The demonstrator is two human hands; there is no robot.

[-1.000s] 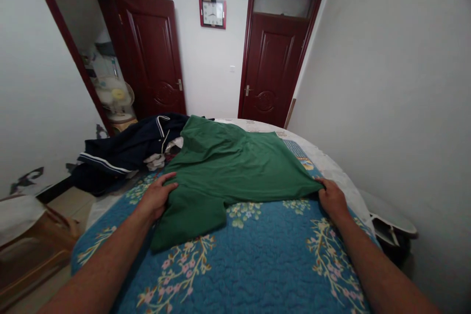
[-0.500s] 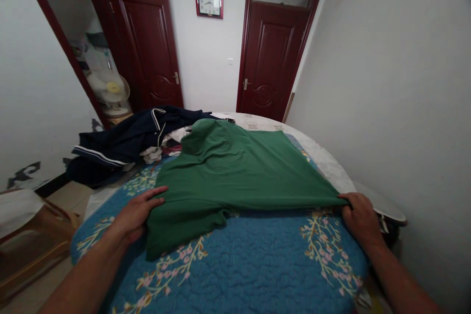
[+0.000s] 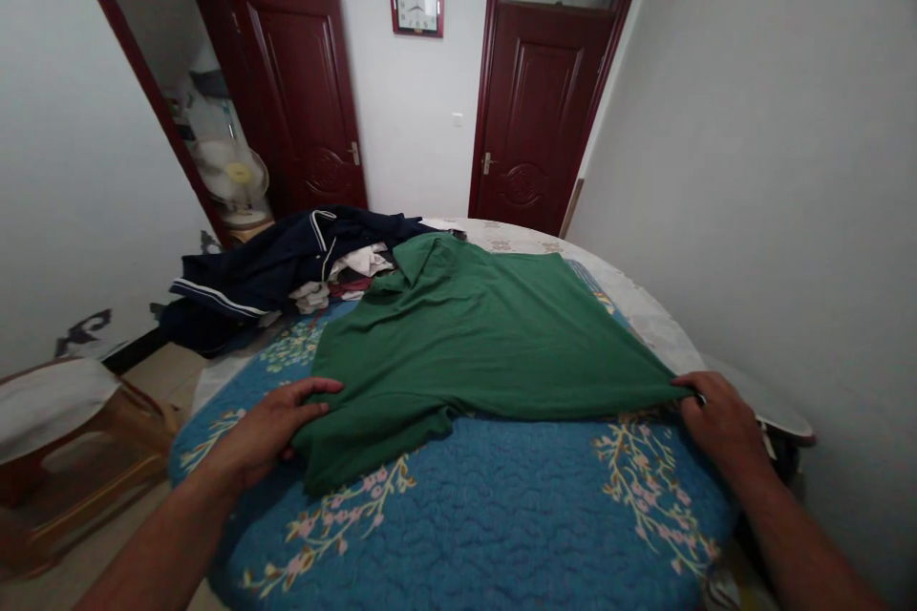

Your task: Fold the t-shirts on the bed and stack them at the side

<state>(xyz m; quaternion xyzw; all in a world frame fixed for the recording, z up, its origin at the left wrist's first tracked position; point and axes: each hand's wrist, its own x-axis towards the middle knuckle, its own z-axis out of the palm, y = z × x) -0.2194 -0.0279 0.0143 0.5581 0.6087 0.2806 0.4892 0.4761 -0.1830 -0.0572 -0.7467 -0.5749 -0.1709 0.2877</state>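
A green T-shirt [image 3: 487, 334] lies spread over the blue floral quilted cover [image 3: 516, 506], its collar end at the far left and wrinkled. At its right near corner, my right hand [image 3: 723, 420] is closed, pinching the hem between thumb and fingers and drawing that edge fairly straight. My left hand [image 3: 276, 425] is at the near left edge beside the sleeve, fingers stretched out and apart, the tips touching the fabric. Its thumb is partly hidden. The sleeve has loose folds along its near side.
Behind the shirt, a dark navy garment [image 3: 236, 272] with white stripes lies heaped over white and reddish cloth [image 3: 362, 263]. A wooden stool [image 3: 64, 401] stands at the left. A round-topped object [image 3: 774, 401] stands near the right wall. A fan [image 3: 233, 174] shows through the open doorway.
The view has shifted slightly, so everything sits further right. The sleeve's lower edge and folds have moved a little; the collar area looks flatter. My right hand keeps its hold on the hem.
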